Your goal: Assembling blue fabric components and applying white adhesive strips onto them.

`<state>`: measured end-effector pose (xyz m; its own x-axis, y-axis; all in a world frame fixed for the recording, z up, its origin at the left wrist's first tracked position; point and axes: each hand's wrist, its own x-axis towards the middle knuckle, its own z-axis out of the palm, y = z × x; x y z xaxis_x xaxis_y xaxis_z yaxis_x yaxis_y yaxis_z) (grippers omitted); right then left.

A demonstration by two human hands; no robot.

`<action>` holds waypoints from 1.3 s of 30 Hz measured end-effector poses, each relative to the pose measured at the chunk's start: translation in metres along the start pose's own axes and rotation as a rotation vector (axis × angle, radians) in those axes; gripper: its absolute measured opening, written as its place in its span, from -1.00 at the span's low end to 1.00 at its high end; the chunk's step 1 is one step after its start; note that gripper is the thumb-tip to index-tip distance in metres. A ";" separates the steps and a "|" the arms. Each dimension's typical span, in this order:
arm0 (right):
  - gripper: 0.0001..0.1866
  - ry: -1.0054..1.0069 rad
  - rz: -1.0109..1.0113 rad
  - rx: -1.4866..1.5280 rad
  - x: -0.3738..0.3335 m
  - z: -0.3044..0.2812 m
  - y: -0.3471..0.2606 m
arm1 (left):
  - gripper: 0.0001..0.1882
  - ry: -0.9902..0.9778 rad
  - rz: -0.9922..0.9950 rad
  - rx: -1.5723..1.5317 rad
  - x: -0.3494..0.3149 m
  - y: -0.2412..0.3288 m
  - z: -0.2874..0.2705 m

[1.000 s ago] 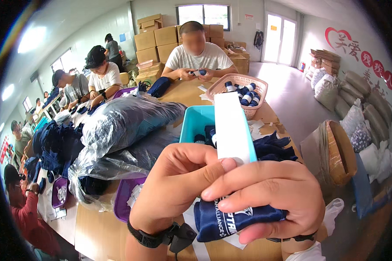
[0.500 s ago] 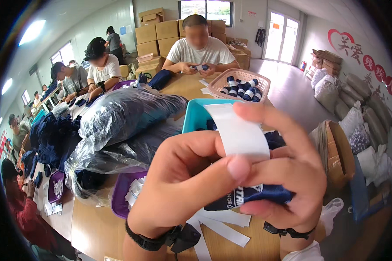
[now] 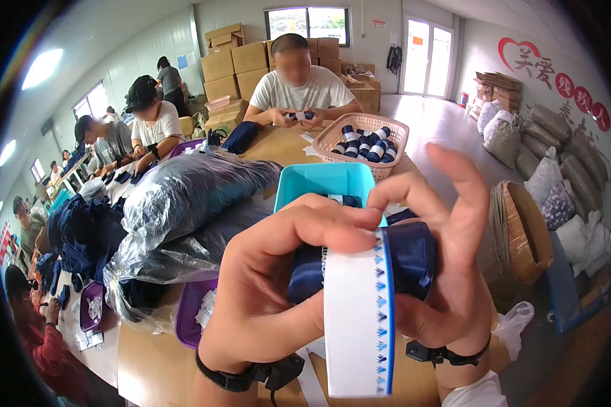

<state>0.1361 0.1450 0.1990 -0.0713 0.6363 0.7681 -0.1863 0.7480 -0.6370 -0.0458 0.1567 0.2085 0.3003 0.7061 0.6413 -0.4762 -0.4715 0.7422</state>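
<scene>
The left hand (image 3: 268, 275) is clamped on a small navy fabric roll (image 3: 414, 261), fingertips together over its far side, thumb on its near side. Under those fingertips a white paper strip with a blue-patterned right edge (image 3: 353, 319) lies across the roll, its loose end hanging toward the near side. The right hand (image 3: 451, 271) closes round the roll's right end, thumb against its near underside, with the index finger raised apart from it. The roll sits between both hands, above the near part of a light wooden table (image 3: 149, 359). Each wrist wears a black strap

Near the table's edge, more white strips (image 3: 309, 385) lie beneath the hands. To the left stands a purple plastic tray (image 3: 187, 319) with white paper pieces; beyond it, a large clear plastic bag (image 3: 190, 197) bulges over dark contents. Just beyond the hands is a turquoise plastic bin (image 3: 326, 178), and farther right a pink lattice basket (image 3: 395, 127) of white-banded navy rolls. At the far side, a seated person in a white T-shirt (image 3: 319, 88) holds a similar roll, with stacked brown cardboard boxes (image 3: 220, 66) behind
</scene>
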 end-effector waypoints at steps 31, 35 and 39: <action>-0.35 -0.226 -0.168 -0.514 0.005 -0.023 -0.022 | -0.83 -0.087 0.706 0.591 0.006 -0.003 0.001; -0.39 -0.214 -0.136 -0.569 0.007 -0.023 -0.026 | -0.86 -0.047 0.682 0.607 0.003 -0.005 0.004; -0.39 -0.173 -0.117 -0.540 0.005 -0.020 -0.023 | -0.86 -0.026 0.693 0.586 0.004 -0.010 0.004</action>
<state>0.1596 0.1346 0.2157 -0.2482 0.5376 0.8058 0.3206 0.8306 -0.4554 -0.0372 0.1619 0.2044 0.1247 0.1550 0.9800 -0.0625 -0.9845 0.1636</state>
